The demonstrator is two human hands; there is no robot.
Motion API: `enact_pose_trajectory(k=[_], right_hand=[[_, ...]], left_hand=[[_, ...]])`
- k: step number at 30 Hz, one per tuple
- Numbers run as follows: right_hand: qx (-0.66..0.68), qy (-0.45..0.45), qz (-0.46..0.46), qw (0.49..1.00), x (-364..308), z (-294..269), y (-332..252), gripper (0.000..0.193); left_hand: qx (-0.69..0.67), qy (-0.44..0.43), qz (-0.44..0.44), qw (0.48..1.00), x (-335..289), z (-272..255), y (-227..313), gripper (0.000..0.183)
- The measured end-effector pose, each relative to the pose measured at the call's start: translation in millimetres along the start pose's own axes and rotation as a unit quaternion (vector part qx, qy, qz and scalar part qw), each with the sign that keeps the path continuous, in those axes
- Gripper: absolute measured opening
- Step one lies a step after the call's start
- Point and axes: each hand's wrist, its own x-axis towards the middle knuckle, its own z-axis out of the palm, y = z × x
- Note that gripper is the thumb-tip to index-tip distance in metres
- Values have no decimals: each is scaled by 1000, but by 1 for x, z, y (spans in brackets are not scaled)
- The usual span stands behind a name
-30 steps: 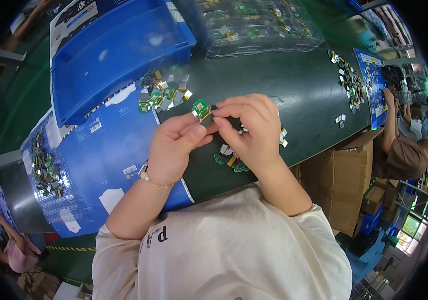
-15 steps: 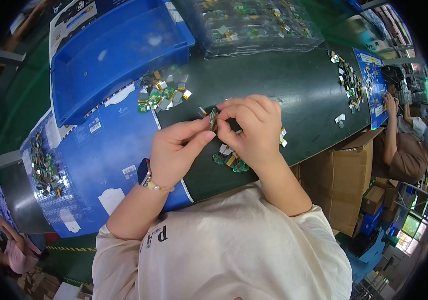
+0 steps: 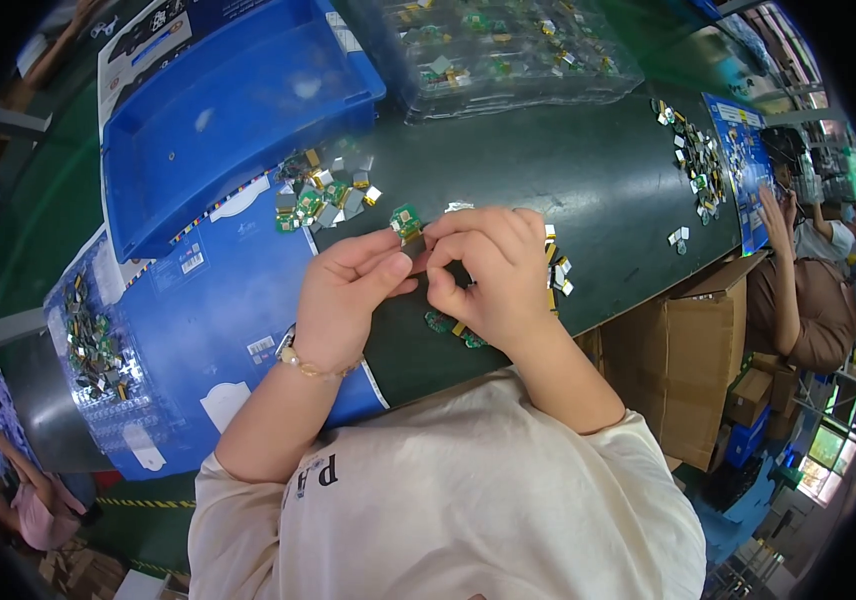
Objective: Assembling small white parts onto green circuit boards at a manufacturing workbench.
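Observation:
A small green circuit board with an amber strip at its lower edge is held up between my two hands above the dark green table. Its lower left edge is pinched between the thumb and fingers of my left hand. My right hand has its fingers curled, with the fingertips against the board's right edge; its thumb is bent below, apart from the board. Under and beside my right hand lie more boards with silver cells, partly hidden. Left of the held board is a loose pile of boards.
A blue plastic tray stands at the far left on a blue printed sheet. Stacked clear blister trays of boards sit at the back. More boards lie far right, near a co-worker. A cardboard box stands beside the table.
The board has turned from nearly edge-on to showing its green face. My right thumb has come away from it and dropped lower. The co-worker's hand at right has moved.

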Motion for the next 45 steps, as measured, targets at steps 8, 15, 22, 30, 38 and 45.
enact_pose_trajectory(k=[8, 15, 22, 30, 38, 45], right_hand=[[105, -17, 99, 989, 2, -2, 6, 17], [87, -8, 119, 989, 3, -6, 4, 16], [58, -17, 91, 994, 1, -8, 4, 16], [155, -36, 107, 981, 0, -5, 7, 12], [109, 20, -26, 994, -5, -4, -4, 13], [280, 22, 153, 948, -3, -5, 11, 8]], left_hand=[[1, -21, -12, 1000, -3, 8, 5, 23], [50, -10, 10, 999, -5, 11, 5, 25], [39, -16, 22, 999, -4, 12, 5, 23], [164, -36, 39, 985, -6, 7, 5, 24], [-29, -71, 56, 995, -3, 5, 1, 26], [-74, -27, 3, 997, 0, 4, 7, 24]])
